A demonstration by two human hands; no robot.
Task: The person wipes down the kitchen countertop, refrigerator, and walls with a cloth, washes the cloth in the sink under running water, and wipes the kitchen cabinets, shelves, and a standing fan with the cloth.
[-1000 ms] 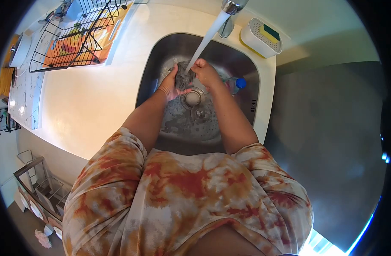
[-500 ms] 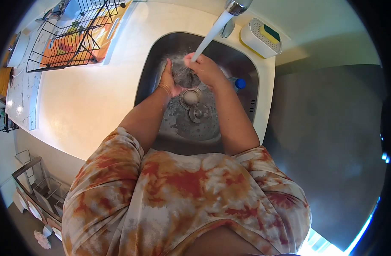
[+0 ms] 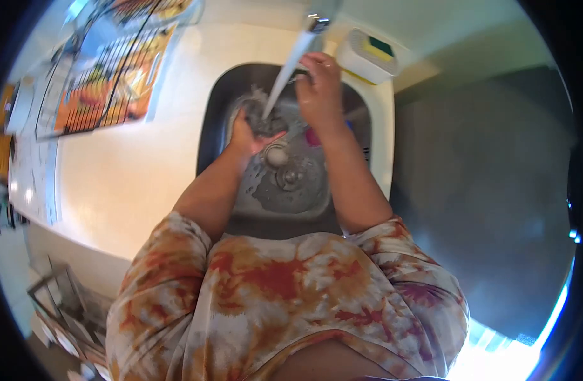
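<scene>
Water runs from the tap into the sink. Under the stream, my left hand cups a see-through, round, dish-like thing; splashing water blurs its outline. My right hand is raised at the back of the sink, beside the stream, with fingers bent near the tap's base. Blur hides whether those fingers touch anything. Below my left hand lie the drain opening and a metal strainer. A pink thing shows beside my right wrist, partly covered.
Behind the sink, to the right, a white caddy holds a green and yellow sponge. A black wire dish rack stands on the counter at left. A dark grey surface borders the sink's right side.
My right hand has left the round thing and moved up and back toward the tap. My left hand keeps hold of it. The view has shifted, and my right arm covers the blue-capped bottle.
</scene>
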